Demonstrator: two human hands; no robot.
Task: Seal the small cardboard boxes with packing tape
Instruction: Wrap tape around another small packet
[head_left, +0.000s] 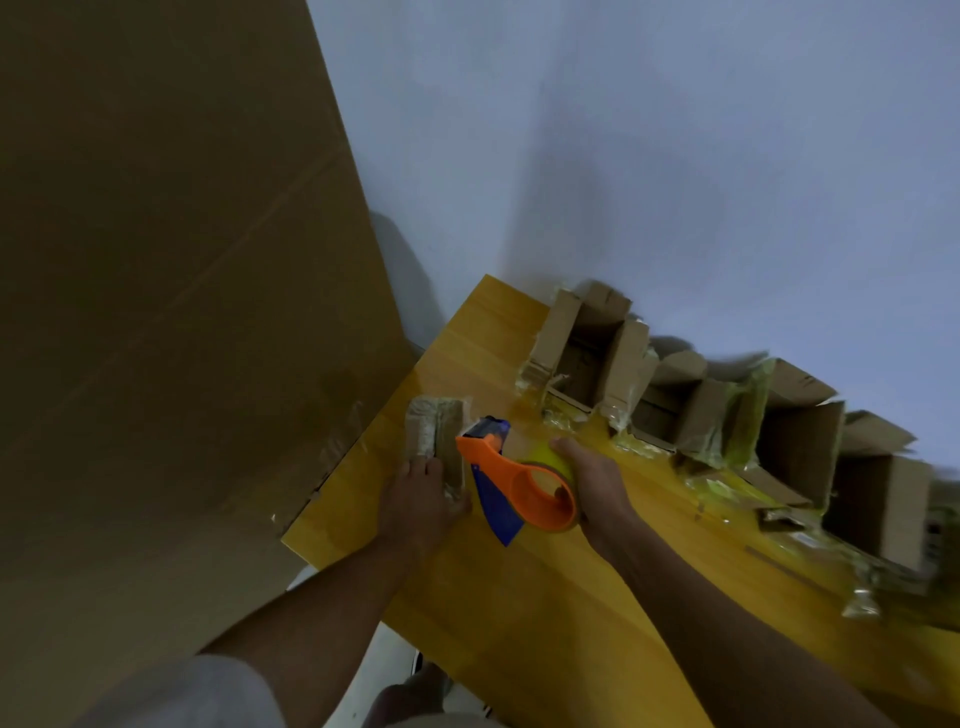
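A small closed cardboard box (435, 431) with shiny tape on its top lies near the left edge of the wooden table (519, 597). My left hand (423, 499) presses flat on the box's near end. My right hand (592, 478) grips an orange and blue tape dispenser (511, 478) holding a roll of clear tape. The dispenser's blue head sits at the box's right side, touching or nearly touching it. Several open small cardboard boxes (587, 358) with raised flaps and old tape scraps stand in a row along the table's far edge.
A large brown cardboard sheet (171, 291) leans upright at the left, right against the table's edge. A pale wall (675, 156) rises behind the table. More open boxes (878, 499) crowd the right side. A foot shows on the floor below.
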